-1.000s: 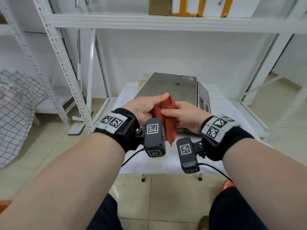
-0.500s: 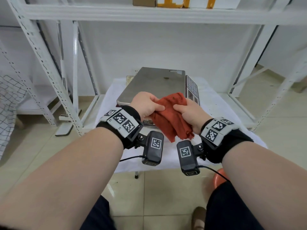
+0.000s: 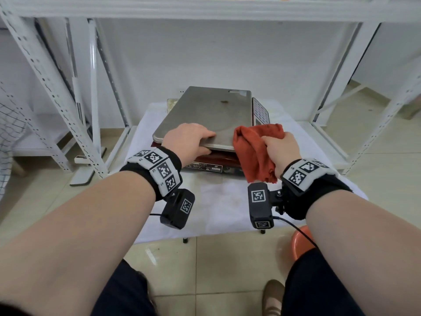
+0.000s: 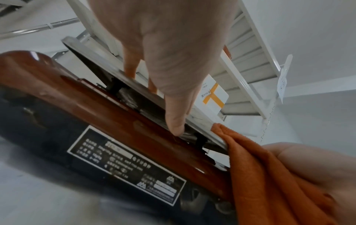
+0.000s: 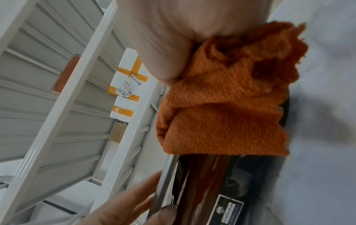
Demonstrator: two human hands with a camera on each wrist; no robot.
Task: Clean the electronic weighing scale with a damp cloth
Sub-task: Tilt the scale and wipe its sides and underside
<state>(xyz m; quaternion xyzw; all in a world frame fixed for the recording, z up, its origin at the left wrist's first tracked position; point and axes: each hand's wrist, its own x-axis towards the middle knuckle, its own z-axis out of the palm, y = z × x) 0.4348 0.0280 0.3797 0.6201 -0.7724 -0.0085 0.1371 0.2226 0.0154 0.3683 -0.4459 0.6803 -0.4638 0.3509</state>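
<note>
The electronic scale has a steel pan (image 3: 209,115), a keypad (image 3: 259,110) on its right side and a red-brown body (image 4: 96,106). It stands on a table covered in white cloth (image 3: 216,201). My left hand (image 3: 189,140) grips the pan's near edge, fingers on top and thumb (image 4: 177,118) under the rim. My right hand (image 3: 280,147) holds a bunched red-orange cloth (image 3: 255,151) at the pan's near right corner. The cloth (image 5: 221,106) hangs down over the scale's front; its touch on the pan is hidden.
White slotted shelf uprights stand left (image 3: 52,87) and right (image 3: 341,76) of the table, with a shelf overhead. Boxes with yellow tape (image 5: 127,82) sit on that shelf. An orange round object (image 3: 300,242) is on the tiled floor by my right knee.
My left hand let go of the cloth and took hold of the pan's near edge. My right hand carried the cloth to the right, to the pan's corner.
</note>
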